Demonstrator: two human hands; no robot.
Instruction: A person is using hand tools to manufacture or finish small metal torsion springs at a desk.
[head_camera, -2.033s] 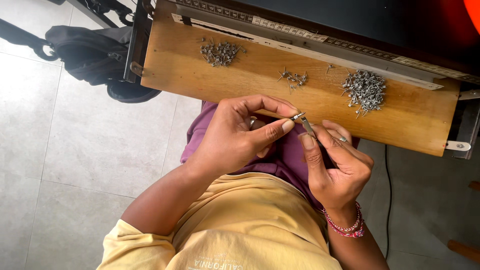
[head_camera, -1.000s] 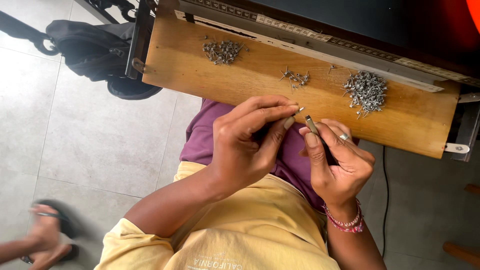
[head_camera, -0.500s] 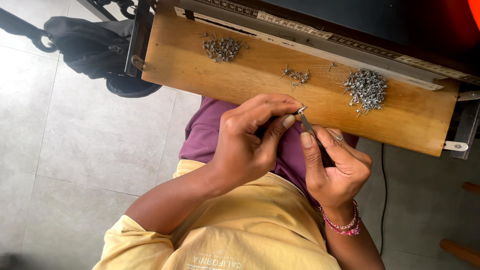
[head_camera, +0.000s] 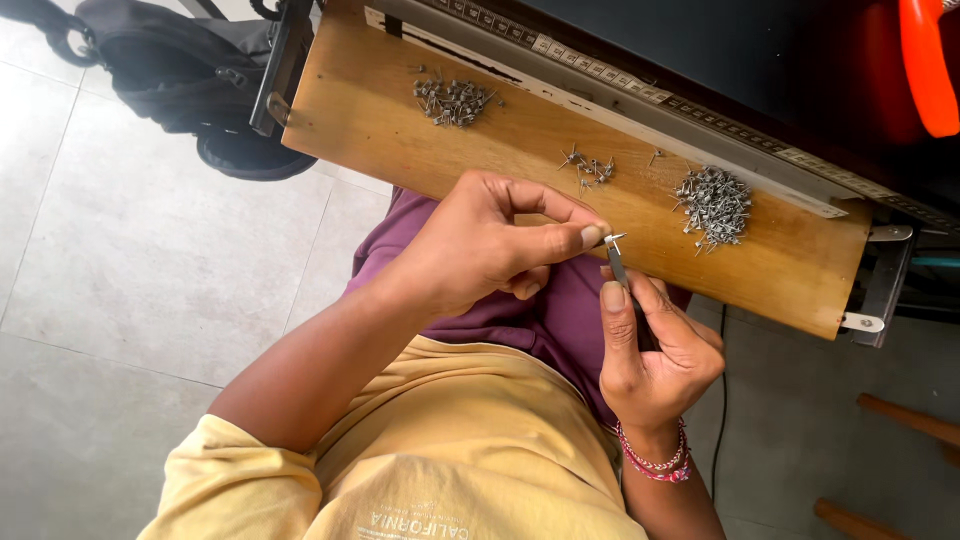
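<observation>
My left hand (head_camera: 490, 245) pinches a tiny metal part (head_camera: 612, 238) between thumb and forefinger, just in front of a wooden board (head_camera: 360, 110). My right hand (head_camera: 650, 350) grips a thin dark tweezer-like tool (head_camera: 618, 270) whose tip meets that part. On the board lie three heaps of small metal pieces: one at the left (head_camera: 455, 100), a small one in the middle (head_camera: 590, 168) and a large one at the right (head_camera: 714, 205).
A black bag (head_camera: 170, 70) rests on the tiled floor (head_camera: 120, 300) at the upper left. A metal rail (head_camera: 700, 115) runs along the board's far edge, with a dark machine body behind. An orange object (head_camera: 925, 65) shows at the top right. Wooden legs (head_camera: 905, 420) stand at the right.
Both hands stay in front of the board, with small shifts; the tool tip and the pinched part have come together. Another person's sandalled foot seen at lower left a second ago is gone.
</observation>
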